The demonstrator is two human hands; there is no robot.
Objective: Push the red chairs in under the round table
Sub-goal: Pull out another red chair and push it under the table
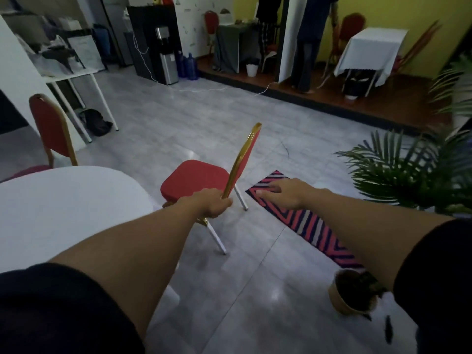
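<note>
- Your left hand [213,204] has its fingers wrapped around the gold frame at the lower back edge of the near red chair [198,181].
- That chair stands just beside the round white worktop [63,208], seat not under it.
- Your right hand [279,194] hovers free, fingers spread, above the striped rug [314,229].
- A second red chair [52,131] stands at the worktop's far side.

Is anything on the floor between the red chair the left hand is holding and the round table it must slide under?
Nothing visible. The left hand grips the red chair by its gold back frame, and only bare floor shows between its seat and the round table. The striped rug lies on the chair's far side.
</note>
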